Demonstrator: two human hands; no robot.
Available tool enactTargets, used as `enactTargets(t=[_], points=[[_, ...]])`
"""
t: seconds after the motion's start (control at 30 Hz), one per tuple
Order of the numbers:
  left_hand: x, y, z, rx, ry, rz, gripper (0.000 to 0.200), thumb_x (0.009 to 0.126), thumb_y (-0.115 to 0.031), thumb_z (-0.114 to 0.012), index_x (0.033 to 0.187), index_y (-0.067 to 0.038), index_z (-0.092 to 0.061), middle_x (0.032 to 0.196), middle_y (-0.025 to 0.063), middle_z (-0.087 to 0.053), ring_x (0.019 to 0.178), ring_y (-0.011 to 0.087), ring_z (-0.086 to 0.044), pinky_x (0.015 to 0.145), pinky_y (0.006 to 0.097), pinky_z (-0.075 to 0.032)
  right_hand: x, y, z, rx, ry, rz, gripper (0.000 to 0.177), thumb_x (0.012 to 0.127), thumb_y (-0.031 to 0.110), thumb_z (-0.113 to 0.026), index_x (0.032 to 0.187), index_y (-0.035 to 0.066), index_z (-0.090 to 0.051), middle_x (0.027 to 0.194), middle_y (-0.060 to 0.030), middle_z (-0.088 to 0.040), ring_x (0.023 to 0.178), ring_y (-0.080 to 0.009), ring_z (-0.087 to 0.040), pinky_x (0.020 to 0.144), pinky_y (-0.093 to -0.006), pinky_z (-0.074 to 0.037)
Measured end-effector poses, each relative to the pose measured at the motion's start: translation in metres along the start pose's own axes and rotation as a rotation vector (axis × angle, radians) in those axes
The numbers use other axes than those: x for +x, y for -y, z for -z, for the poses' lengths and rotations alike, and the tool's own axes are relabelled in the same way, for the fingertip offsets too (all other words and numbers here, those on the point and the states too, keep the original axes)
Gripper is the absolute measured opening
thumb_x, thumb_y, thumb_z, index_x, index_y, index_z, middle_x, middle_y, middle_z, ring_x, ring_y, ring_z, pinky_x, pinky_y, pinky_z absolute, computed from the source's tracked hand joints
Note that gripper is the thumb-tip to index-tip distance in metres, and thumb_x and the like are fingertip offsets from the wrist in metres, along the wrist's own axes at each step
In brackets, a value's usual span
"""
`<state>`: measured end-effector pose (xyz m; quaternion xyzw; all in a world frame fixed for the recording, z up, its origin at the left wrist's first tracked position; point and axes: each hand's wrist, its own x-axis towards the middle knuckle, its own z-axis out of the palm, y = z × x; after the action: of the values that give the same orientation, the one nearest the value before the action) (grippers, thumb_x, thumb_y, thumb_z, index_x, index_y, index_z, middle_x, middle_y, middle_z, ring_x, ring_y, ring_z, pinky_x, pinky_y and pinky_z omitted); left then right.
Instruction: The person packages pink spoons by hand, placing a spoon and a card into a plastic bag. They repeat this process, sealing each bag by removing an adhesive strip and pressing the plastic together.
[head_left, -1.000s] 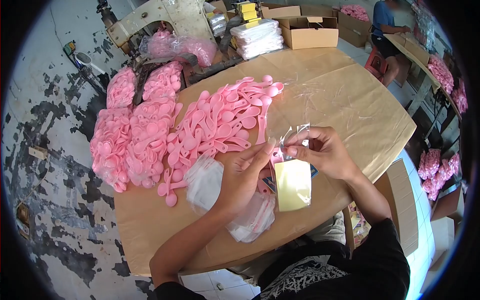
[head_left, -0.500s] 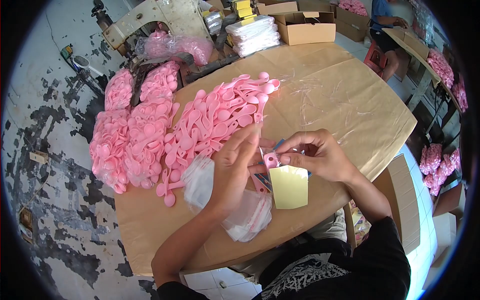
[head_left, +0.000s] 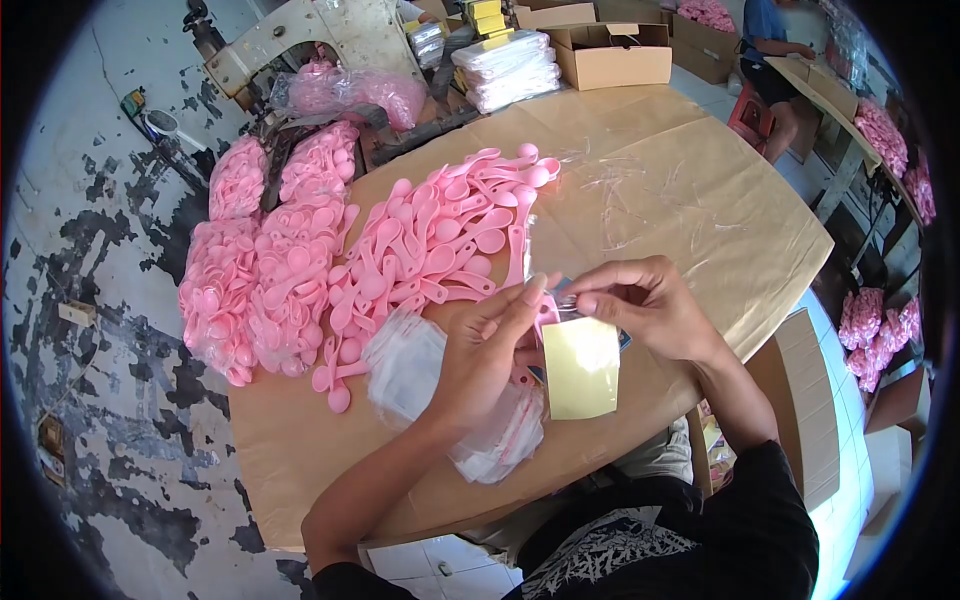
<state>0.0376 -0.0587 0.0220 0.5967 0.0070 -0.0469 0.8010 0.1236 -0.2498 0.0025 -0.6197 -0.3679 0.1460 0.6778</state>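
Note:
Between my hands is a small clear plastic bag (head_left: 566, 303) with a yellow card (head_left: 582, 370) hanging at its front. The handle of a pink measuring spoon (head_left: 545, 316) shows at the bag's left side, next to my left hand (head_left: 488, 355). That hand's thumb and fingers are closed at the bag's left edge. My right hand (head_left: 650, 308) pinches the bag's top edge between thumb and fingertips. Dark blue card edges show partly behind the bag. Under my left forearm lie loose clear resealable bags (head_left: 500, 440), with a heap of pink spoons (head_left: 430, 235) beyond them.
Full bags of pink spoons (head_left: 260, 280) stand at the table's left. Behind are a metal machine (head_left: 320, 45), stacked plastic packs (head_left: 508, 70) and a cardboard box (head_left: 612, 62). Another open carton (head_left: 800, 400) stands at right. A person (head_left: 775, 70) sits at the far table.
My left hand has lowered, its fingers closing in at the bag's left edge. My right hand stays pinched at the top, and the yellow card has shifted slightly.

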Motion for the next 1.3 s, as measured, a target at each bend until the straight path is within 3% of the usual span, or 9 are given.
enactTargets(t=[0.27, 0.33, 0.53, 0.77, 0.93, 1.07, 1.13, 1.23, 1.3], points=[[0.001, -0.011, 0.005, 0.121, 0.102, -0.017, 0.037, 0.096, -0.01, -0.055, 0.131, -0.002, -0.053, 0.109, 0.0104, -0.063, 0.099, 0.0164, -0.064, 0.079, 0.033, -0.058, -0.003, 0.007, 0.005, -0.008, -0.132, -0.08, 0.019, 0.091, 0.007, -0.064, 0.108, 0.001, -0.07, 0.086, -0.0031, -0.07, 0.078, -0.0051, -0.06, 0.066, -0.0212, -0.049], [0.0, -0.014, 0.007, 0.096, 0.138, -0.016, 0.032, 0.097, -0.011, -0.055, 0.127, 0.0, -0.054, 0.11, 0.0106, -0.064, 0.097, 0.0146, -0.064, 0.078, 0.0296, -0.057, -0.004, 0.01, 0.007, -0.022, -0.128, -0.069, 0.018, 0.09, 0.002, -0.063, 0.106, 0.002, -0.071, 0.086, -0.0042, -0.071, 0.079, -0.007, -0.061, 0.069, -0.0225, -0.05], [0.002, -0.01, 0.018, 0.205, 0.154, -0.071, 0.017, 0.098, -0.009, -0.053, 0.11, 0.001, -0.058, 0.103, 0.0075, -0.064, 0.089, 0.0119, -0.064, 0.074, 0.026, -0.056, -0.001, 0.005, 0.02, -0.245, 0.055, 0.389, 0.024, 0.077, -0.009, -0.062, 0.091, 0.005, -0.075, 0.08, -0.0069, -0.07, 0.073, -0.0161, -0.06, 0.068, -0.029, -0.048], [0.001, -0.008, 0.016, 0.32, 0.184, -0.175, 0.013, 0.098, -0.006, -0.049, 0.105, 0.0, -0.058, 0.097, 0.0044, -0.062, 0.082, 0.0087, -0.063, 0.065, 0.0233, -0.055, -0.001, 0.007, 0.021, -0.375, 0.118, 0.478, 0.028, 0.068, -0.007, -0.064, 0.087, 0.009, -0.077, 0.071, -0.0025, -0.069, 0.069, -0.0177, -0.057, 0.068, -0.0307, -0.046], [-0.002, -0.011, 0.02, 0.23, 0.21, -0.078, 0.01, 0.097, -0.009, -0.052, 0.099, 0.0, -0.057, 0.099, 0.0042, -0.061, 0.085, 0.0085, -0.063, 0.066, 0.0234, -0.055, -0.001, 0.007, 0.021, -0.454, 0.118, 0.56, 0.032, 0.064, -0.006, -0.063, 0.087, 0.011, -0.077, 0.069, -0.0019, -0.067, 0.068, -0.0197, -0.055, 0.069, -0.0322, -0.046], [0.001, -0.004, 0.02, 0.373, 0.215, -0.144, 0.009, 0.095, -0.005, -0.057, 0.102, -0.001, -0.055, 0.101, 0.0084, -0.061, 0.089, 0.0167, -0.067, 0.07, 0.0291, -0.059, 0.0, 0.008, 0.025, -0.574, 0.111, 0.575, 0.03, 0.063, -0.003, -0.063, 0.085, 0.011, -0.077, 0.074, -0.0035, -0.067, 0.07, -0.0214, -0.056, 0.07, -0.0318, -0.046], [0.001, -0.004, 0.024, 0.311, 0.184, -0.097, 0.016, 0.094, -0.009, -0.061, 0.105, -0.001, -0.053, 0.102, 0.0056, -0.06, 0.09, 0.0123, -0.064, 0.068, 0.0257, -0.057, 0.001, 0.011, 0.031, -0.664, 0.084, 0.607, 0.028, 0.063, -0.001, -0.062, 0.084, 0.012, -0.077, 0.079, -0.0052, -0.067, 0.072, -0.0221, -0.058, 0.072, -0.0313, -0.047], [-0.001, -0.005, 0.024, 0.346, 0.155, -0.17, 0.023, 0.093, -0.008, -0.063, 0.11, -0.002, -0.049, 0.107, 0.005, -0.058, 0.095, 0.0111, -0.062, 0.07, 0.0251, -0.056, -0.002, 0.006, 0.047, -0.72, -0.102, 0.511, 0.026, 0.072, 0.005, -0.065, 0.095, 0.01, -0.075, 0.087, -0.008, -0.068, 0.076, -0.021, -0.06, 0.075, -0.0324, -0.048], [-0.004, -0.003, 0.021, 0.395, 0.179, -0.238, 0.027, 0.092, -0.005, -0.063, 0.114, -0.003, -0.048, 0.113, 0.0063, -0.057, 0.101, 0.0128, -0.061, 0.076, 0.0267, -0.056, -0.006, 0.009, 0.028, -0.494, -0.129, 0.328, 0.026, 0.078, 0.012, -0.067, 0.103, 0.007, -0.071, 0.089, -0.0084, -0.068, 0.079, -0.0196, -0.061, 0.076, -0.0338, -0.048]])
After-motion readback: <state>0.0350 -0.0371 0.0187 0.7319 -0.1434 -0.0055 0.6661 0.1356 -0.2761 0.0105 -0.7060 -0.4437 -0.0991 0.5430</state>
